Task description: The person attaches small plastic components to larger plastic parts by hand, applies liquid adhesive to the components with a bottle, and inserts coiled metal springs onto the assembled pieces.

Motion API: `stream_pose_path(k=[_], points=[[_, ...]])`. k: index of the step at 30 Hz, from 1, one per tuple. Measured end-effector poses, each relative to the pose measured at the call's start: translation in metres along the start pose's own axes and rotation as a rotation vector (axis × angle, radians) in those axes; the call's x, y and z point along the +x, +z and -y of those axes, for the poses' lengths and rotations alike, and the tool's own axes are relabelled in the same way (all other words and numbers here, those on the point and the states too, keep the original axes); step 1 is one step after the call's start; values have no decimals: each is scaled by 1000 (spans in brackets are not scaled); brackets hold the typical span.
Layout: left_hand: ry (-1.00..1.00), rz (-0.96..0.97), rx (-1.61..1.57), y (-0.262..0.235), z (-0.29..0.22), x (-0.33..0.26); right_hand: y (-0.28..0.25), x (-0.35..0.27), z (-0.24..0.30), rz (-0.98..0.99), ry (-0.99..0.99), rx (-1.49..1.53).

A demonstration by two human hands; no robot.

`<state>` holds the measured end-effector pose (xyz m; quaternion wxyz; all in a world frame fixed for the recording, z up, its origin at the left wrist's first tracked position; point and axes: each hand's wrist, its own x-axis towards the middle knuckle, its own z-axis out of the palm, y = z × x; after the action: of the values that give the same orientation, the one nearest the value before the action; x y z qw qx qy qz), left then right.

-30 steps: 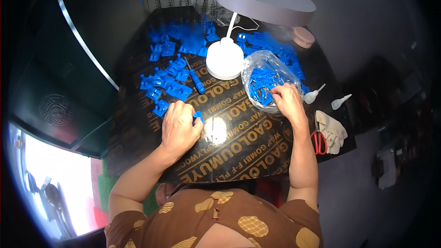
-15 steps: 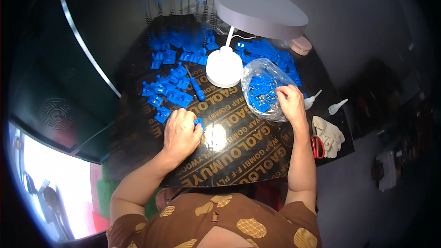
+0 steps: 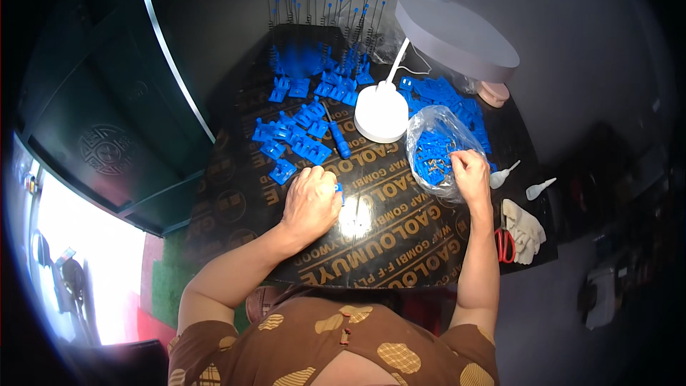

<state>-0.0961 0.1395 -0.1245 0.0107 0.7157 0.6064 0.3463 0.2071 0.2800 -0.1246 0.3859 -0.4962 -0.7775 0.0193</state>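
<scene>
My left hand (image 3: 311,204) rests low over the dark table, its fingers closed around a small blue plastic part (image 3: 339,194). Only one end of that part shows past the fingers. My right hand (image 3: 472,176) is at the right side of an open clear plastic bag (image 3: 452,119), thumb and fingers pinched together. Small blue plastic parts (image 3: 431,151) with metal bits among them fill the bag. Whatever is between the right fingertips is too small to make out. Just beyond my left hand lie several blue clip-like parts (image 3: 311,150) and a blue pen-shaped tool (image 3: 339,141).
A white lamp (image 3: 381,114) stands mid-table, its wide head (image 3: 457,36) overhanging the far side. Blue parts with upright springy rods (image 3: 357,36) stand at the back. Blue pieces (image 3: 446,93) are heaped behind the bag. White nozzle bottles (image 3: 541,188), red-handled scissors (image 3: 505,246) and gloves (image 3: 524,232) lie right.
The whole view has shifted, so the table and its things sit further right in the picture. Both hands keep nearly the same places and grips.
</scene>
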Motion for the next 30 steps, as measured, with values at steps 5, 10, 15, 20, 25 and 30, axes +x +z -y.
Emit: stream_pose_path(k=[5,10,15,20,25,30], points=[[-14,22,8,1,2,0,2,-4,-2,132,24,12],[-25,33,9,1,3,0,-1,-5,5,241,51,-56],[-29,36,7,1,4,1,-1,-5,10,275,46,-81],[-65,61,-34,1,6,2,1,-5,5,279,25,-102],[-97,71,-103,-3,8,7,2,-6,6,271,31,-88],[-503,321,-1149,-8,20,17,4,-6,1,252,18,-87]])
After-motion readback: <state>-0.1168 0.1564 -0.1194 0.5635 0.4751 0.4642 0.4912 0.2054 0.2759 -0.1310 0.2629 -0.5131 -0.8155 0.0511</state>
